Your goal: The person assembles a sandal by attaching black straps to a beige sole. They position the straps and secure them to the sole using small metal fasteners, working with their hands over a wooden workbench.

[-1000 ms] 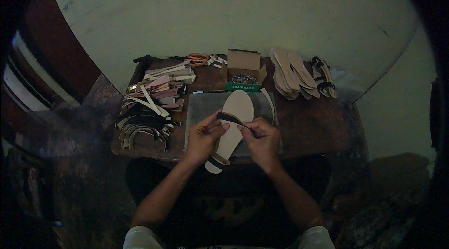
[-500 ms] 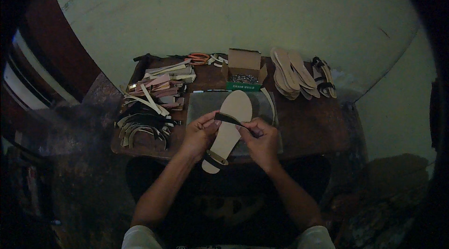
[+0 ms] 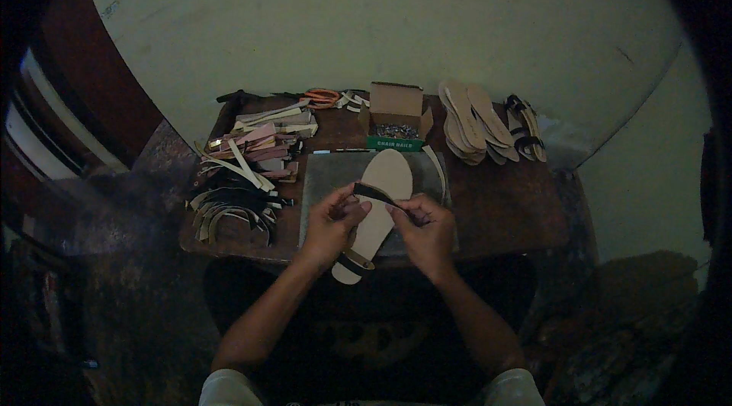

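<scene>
A beige sandal sole (image 3: 388, 167) is held between my hands, its narrow heel end toward me. Across its wide part runs a black strap (image 3: 374, 193). A second black strap (image 3: 354, 261), with a small round metal piece, crosses the heel end. My left hand (image 3: 332, 224) is closed on the sole's left edge by the front strap's left end, its thumb lying over the sole. On the other side my right hand (image 3: 424, 231) pinches the front strap's right end at the edge. Both hands' fingers partly hide the sole's edges.
On the wooden table (image 3: 511, 215) lies a grey mat (image 3: 316, 177). Behind it stand an open box of nails (image 3: 396, 131) and orange-handled scissors (image 3: 323, 97). Strap pieces (image 3: 244, 200) pile at left. Stacked soles (image 3: 474, 124) and a strapped sandal (image 3: 525, 128) sit at right.
My left hand has shifted its grip slightly, its thumb moving off the front strap's left end onto the sole just below. My right hand keeps its pinch at the strap's right end.
</scene>
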`<state>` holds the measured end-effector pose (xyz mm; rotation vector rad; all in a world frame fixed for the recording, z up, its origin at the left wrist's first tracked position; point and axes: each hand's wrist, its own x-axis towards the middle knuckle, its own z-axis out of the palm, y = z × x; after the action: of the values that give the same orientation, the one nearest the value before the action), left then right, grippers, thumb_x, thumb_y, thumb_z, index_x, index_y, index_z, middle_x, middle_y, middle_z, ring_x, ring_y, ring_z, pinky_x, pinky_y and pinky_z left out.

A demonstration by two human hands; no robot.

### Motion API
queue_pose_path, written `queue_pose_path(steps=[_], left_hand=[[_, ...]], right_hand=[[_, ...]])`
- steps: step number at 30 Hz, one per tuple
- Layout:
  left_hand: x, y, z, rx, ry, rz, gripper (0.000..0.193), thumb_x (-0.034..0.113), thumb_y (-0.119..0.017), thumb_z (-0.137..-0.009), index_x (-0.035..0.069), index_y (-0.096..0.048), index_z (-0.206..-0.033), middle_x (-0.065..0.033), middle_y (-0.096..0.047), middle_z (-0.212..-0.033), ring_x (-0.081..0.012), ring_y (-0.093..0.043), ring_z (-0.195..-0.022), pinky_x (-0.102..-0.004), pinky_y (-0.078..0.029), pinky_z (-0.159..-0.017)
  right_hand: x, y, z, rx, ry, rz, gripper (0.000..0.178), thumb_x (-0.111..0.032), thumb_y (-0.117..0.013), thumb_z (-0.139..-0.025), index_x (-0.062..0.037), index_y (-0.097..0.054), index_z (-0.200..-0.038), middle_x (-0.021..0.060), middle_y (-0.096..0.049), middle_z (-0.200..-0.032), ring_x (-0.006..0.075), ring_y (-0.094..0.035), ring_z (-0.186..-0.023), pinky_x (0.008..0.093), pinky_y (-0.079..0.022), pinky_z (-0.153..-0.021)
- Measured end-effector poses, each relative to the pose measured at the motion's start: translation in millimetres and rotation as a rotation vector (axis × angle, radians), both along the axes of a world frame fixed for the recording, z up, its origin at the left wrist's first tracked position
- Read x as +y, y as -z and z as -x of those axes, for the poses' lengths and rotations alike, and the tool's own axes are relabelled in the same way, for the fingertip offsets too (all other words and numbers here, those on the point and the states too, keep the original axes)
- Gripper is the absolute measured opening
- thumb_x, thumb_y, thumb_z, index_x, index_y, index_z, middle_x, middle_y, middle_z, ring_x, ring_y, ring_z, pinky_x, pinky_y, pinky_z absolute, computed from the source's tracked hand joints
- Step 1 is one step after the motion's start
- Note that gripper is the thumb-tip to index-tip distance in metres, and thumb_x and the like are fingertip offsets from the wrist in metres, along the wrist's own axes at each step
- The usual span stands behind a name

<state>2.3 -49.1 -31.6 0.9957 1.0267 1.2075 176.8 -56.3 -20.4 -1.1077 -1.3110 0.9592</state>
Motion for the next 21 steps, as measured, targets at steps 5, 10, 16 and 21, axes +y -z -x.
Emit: queue_pose_path(steps=[5, 10, 16, 21], left_hand=[[-1.7, -7.6, 1.1, -0.046, 0.006, 0.058, 0.041, 0.003, -0.067, -0.089, 0.003, -0.058, -0.129, -0.0041, -0.067, -0.098, -0.0107, -0.063, -0.088, -0.0248, -0.052, -0.078], [-2.7, -12.0, 1.3, -0.093, 0.022, 0.063, 0.042, 0.003, -0.065, -0.090, 0.002, -0.056, -0.131, -0.0060, -0.069, -0.100, -0.0117, -0.064, -0.090, -0.0256, -0.052, -0.079], [0.7, -12.7, 2.0, -0.051, -0.087, 0.033, 0.041, 0.003, -0.065, -0.090, 0.002, -0.057, -0.130, -0.0093, -0.070, -0.105, -0.0137, -0.065, -0.092, -0.0257, -0.051, -0.080], [1.2, -10.4, 5.0, 0.029, -0.159, 0.048, 0.040, 0.004, -0.067, -0.089, 0.002, -0.059, -0.129, -0.0087, -0.070, -0.104, -0.0128, -0.064, -0.092, -0.0246, -0.050, -0.080]], right_hand=[[2.3, 4.9, -0.8, -0.007, -0.020, 0.008, 0.009, 0.005, -0.070, -0.084, 0.0026, -0.066, -0.091, 0.0084, -0.069, -0.091, 0.0116, -0.066, -0.086, 0.0241, -0.053, -0.077], [2.4, 8.4, 0.1, -0.004, -0.045, -0.019, 0.009, 0.005, -0.070, -0.084, 0.0026, -0.066, -0.092, 0.0091, -0.069, -0.091, 0.0122, -0.067, -0.084, 0.0246, -0.054, -0.074], [4.1, -8.7, -6.1, -0.082, -0.015, 0.139, 0.007, -0.001, -0.069, -0.086, 0.0009, -0.068, -0.093, 0.0086, -0.069, -0.087, 0.0125, -0.068, -0.075, 0.0246, -0.054, -0.064], [5.6, -26.0, -16.0, -0.426, 0.061, -0.175, 0.015, -0.003, -0.070, -0.083, 0.0000, -0.068, -0.097, 0.0142, -0.066, -0.084, 0.0259, -0.067, -0.075, 0.0348, -0.051, -0.067]])
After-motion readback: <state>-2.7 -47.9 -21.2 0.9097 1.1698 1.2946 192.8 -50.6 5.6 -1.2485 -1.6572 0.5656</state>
